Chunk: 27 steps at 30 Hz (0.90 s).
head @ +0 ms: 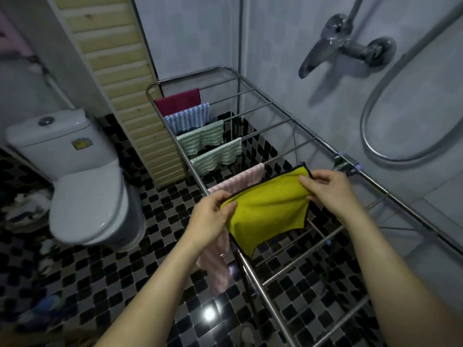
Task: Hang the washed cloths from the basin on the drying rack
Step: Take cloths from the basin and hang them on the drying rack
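The yellow cloth [268,211], edged in black, is held spread in the air just right of the frame's centre, above the near rungs of the drying rack [260,286], and is not yet laid over any rung. Its lower-left edge is pinched by the left hand [213,216] and its upper-right edge by the right hand [328,189], so both hands are closed on the fabric.

Just behind it a pink cloth [240,180] is draped over a rung. Further up the frame, two green striped cloths [203,139] [218,154], a blue striped cloth [188,118] and a maroon cloth [179,101] are hung on successive rungs. Five cloths are thus judged done and this sixth is in hand. Several rungs towards the bottom of the frame are left bare.

The basin is not seen, so what remains cannot be told.

A toilet [82,191] is seen at the left on the checkered tile floor [125,284], and a shower mixer [345,46] at the upper right.
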Each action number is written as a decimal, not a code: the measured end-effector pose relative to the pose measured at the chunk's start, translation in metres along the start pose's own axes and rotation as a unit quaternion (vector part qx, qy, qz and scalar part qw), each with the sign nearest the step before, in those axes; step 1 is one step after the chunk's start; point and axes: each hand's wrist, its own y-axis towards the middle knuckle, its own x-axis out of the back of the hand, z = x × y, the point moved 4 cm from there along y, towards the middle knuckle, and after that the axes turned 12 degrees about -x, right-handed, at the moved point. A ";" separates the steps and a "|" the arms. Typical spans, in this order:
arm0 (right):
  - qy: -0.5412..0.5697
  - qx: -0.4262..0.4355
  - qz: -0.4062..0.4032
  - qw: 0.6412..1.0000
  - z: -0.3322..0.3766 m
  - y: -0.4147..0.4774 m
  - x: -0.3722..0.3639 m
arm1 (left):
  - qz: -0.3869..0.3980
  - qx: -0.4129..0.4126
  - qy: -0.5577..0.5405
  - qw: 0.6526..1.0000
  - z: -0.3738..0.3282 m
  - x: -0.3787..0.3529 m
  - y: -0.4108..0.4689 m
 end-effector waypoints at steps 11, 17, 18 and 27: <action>-0.288 -0.008 -0.115 0.951 -0.050 0.059 -0.036 | 0.046 0.101 0.236 0.965 0.039 -0.023 0.007; -0.210 -0.065 -0.130 0.967 -0.073 0.050 -0.027 | 0.092 0.078 0.328 0.937 0.037 -0.040 0.000; -0.192 -0.064 -0.128 0.971 -0.073 0.049 -0.027 | 0.092 0.078 0.332 0.935 0.036 -0.041 0.000; -0.167 -0.042 -0.151 0.973 -0.062 0.065 -0.009 | 0.080 0.006 0.417 0.905 0.029 -0.039 0.006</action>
